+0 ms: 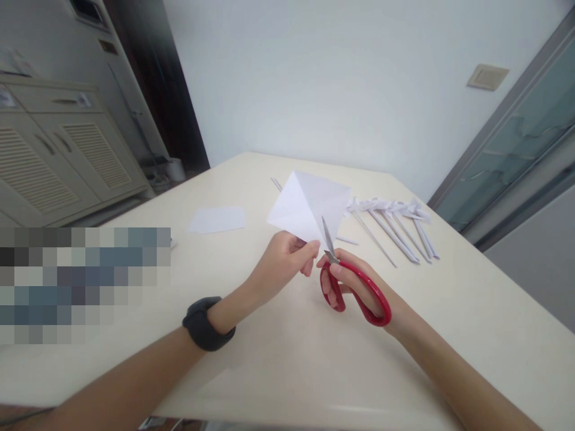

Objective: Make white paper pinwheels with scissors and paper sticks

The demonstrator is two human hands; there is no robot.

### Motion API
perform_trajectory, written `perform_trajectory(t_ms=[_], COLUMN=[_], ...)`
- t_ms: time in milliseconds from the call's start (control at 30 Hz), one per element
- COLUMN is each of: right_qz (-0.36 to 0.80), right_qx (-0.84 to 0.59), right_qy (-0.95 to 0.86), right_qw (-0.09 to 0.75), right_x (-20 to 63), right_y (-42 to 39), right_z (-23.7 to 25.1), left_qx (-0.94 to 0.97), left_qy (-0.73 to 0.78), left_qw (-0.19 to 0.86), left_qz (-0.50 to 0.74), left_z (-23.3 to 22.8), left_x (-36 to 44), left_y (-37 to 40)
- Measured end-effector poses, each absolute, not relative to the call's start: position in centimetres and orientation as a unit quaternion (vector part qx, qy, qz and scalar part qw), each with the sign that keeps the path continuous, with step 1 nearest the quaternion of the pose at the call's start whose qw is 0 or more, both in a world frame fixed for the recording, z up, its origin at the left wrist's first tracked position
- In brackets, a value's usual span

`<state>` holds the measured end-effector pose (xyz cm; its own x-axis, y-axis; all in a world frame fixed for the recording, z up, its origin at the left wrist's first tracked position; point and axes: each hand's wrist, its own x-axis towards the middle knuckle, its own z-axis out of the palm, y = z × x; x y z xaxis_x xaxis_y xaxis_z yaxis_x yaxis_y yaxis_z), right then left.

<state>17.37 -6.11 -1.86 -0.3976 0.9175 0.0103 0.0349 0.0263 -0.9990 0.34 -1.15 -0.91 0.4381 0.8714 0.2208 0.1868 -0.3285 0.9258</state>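
Between finger and thumb, my left hand (287,257) pinches the near corner of a white sheet of paper (309,206). A crease runs down the middle of the sheet, which is held up above the table. My right hand (359,275) has its fingers through the handles of red-handled scissors (357,287). The scissors' blades point up and away, parted, close to the paper's near right edge. Whether the paper lies between the blades I cannot tell. A dark band sits on my left wrist.
On the white table (269,359), a flat piece of paper (218,219) lies at left. Several rolled paper sticks (395,236) with folded paper pieces (390,208) lie at right. The wall (314,78) stands behind the table; a cabinet (72,149) is far left. A pixelated patch hides the left edge.
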Motion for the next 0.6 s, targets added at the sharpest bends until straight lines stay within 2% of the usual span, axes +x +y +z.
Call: perform_trajectory(t_ms=[600], right_qz=[0.585], right_qx=[-0.398], right_qy=[-0.595], right_qw=[0.382], right_x=[17.30], right_y=[-6.32], right_z=[-1.58], left_qx=[0.727], left_qy=[0.365], left_qw=[0.442], left_qz=[0.378], left_z=[-0.83], left_x=[0.49], left_y=[-1.34])
